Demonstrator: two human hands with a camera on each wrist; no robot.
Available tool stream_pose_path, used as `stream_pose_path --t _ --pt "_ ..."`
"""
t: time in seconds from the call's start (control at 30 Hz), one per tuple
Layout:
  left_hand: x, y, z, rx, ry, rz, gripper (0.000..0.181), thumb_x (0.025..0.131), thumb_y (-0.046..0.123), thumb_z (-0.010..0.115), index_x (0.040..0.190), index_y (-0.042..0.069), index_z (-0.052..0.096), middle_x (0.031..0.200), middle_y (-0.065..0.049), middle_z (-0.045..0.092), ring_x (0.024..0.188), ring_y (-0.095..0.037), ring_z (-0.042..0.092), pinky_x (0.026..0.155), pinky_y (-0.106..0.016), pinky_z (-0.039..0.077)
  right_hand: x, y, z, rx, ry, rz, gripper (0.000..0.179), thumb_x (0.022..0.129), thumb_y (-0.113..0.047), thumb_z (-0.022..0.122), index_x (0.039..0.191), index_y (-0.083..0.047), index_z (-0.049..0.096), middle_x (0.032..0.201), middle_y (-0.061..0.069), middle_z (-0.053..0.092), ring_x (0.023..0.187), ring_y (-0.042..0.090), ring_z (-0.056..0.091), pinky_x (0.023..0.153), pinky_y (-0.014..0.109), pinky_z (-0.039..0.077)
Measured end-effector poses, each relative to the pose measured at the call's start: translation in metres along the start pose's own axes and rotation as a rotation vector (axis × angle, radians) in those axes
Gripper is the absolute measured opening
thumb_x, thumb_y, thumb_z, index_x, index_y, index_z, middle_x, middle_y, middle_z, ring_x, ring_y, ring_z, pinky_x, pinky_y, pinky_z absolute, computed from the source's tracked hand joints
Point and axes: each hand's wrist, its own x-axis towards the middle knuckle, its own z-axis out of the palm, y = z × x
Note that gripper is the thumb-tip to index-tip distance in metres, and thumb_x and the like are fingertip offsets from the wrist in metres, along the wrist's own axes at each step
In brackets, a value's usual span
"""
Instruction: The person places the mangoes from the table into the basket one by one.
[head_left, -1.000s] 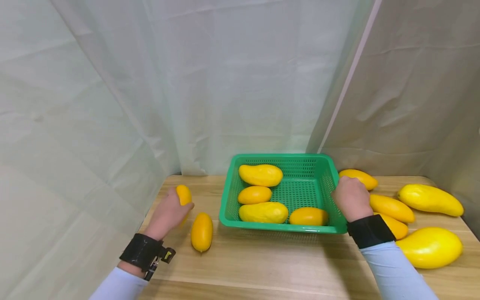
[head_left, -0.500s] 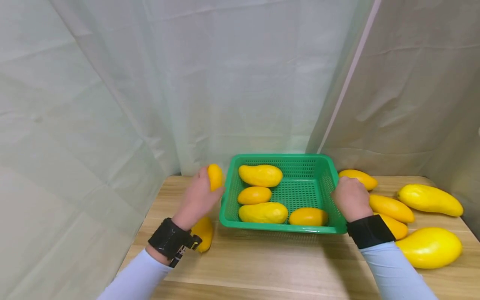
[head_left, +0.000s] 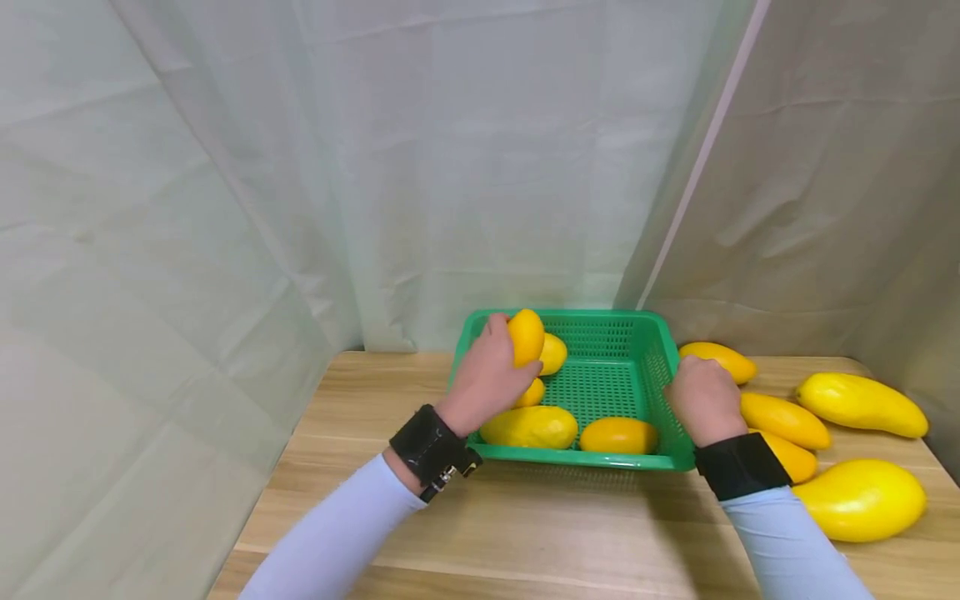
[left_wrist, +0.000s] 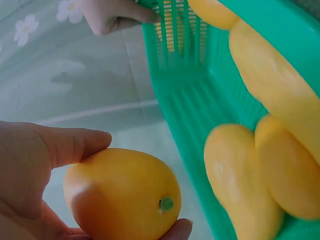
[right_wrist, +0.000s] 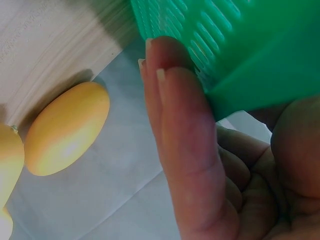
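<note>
In the head view my left hand holds a yellow-orange mango over the left part of a green plastic basket. Thumb and fingers wrap round this mango in the left wrist view, its green stem spot facing the camera. My right hand grips the basket's right rim, and its fingers lie along the outer wall in the right wrist view. Inside the basket lie a long yellow mango, an orange mango, and two others partly covered by my left hand.
Several mangoes lie on the wooden table to the right of the basket, among them a large yellow mango and a long one. Pale curtains hang close behind and on both sides.
My left hand has lifted the mango from the table's left side and carried it right, over the basket. The other mango there is now out of sight behind my left arm. My right hand stays put.
</note>
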Motion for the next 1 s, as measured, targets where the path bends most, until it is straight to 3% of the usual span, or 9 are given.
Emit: stream_pose_path --t 0.1,0.23,0.37,0.53,0.73,1.0 --pt "0.005 0.012 0.01 -0.013 -0.034 0.017 0.072 0.081 0.035 0.067 0.134 0.006 0.028 0.099 -0.004 0.049 0.075 -0.018 0.054 0.057 -0.023 0.046 0.0 0.0 0.0 0.001 -0.009 0.005 0.02 0.083 -0.01 0.06 0.075 0.006 0.054 0.062 0.017 0.052 0.052 0.028 0.05 0.044 0.031 0.042" --pt "0.01 0.025 0.022 0.019 -0.065 0.047 0.069 0.08 0.033 0.067 0.134 0.007 0.032 0.098 -0.005 0.048 0.076 -0.019 0.053 0.057 -0.023 0.046 -0.001 0.0 -0.001 0.003 0.006 0.0 0.018 0.082 -0.008 0.058 0.072 0.005 0.054 0.061 0.017 0.052 0.052 0.028 0.05 0.043 0.031 0.041" --pt "0.018 0.033 0.035 0.07 -0.1 0.068 0.071 0.08 0.033 0.066 0.136 0.008 0.033 0.1 -0.007 0.047 0.078 -0.019 0.052 0.057 -0.023 0.045 -0.001 0.001 -0.003 0.002 0.032 -0.008 0.017 0.081 -0.007 0.056 0.069 0.005 0.054 0.06 0.017 0.052 0.051 0.029 0.05 0.042 0.033 0.042" --pt "0.026 0.04 0.05 0.053 -0.165 0.093 0.071 0.079 0.03 0.067 0.138 0.007 0.034 0.1 -0.008 0.048 0.077 -0.019 0.052 0.056 -0.022 0.046 -0.002 0.001 -0.005 -0.003 0.038 -0.017 0.018 0.081 -0.008 0.057 0.07 0.005 0.054 0.06 0.017 0.052 0.051 0.029 0.05 0.042 0.033 0.041" --pt "0.034 0.05 0.067 0.086 -0.245 0.121 0.068 0.078 0.028 0.069 0.133 0.004 0.038 0.088 -0.005 0.052 0.064 -0.017 0.054 0.049 -0.023 0.046 -0.004 0.001 -0.007 -0.001 0.024 -0.009 0.017 0.081 -0.008 0.058 0.071 0.006 0.054 0.06 0.017 0.051 0.052 0.029 0.05 0.043 0.032 0.042" --pt "0.04 0.062 0.082 0.188 -0.376 0.132 0.082 0.078 0.028 0.067 0.142 0.001 0.025 0.068 0.0 0.053 0.048 -0.013 0.048 0.042 -0.022 0.042 -0.005 0.002 -0.007 -0.002 0.024 -0.004 0.017 0.082 -0.008 0.058 0.071 0.005 0.054 0.06 0.016 0.052 0.052 0.028 0.05 0.043 0.031 0.041"
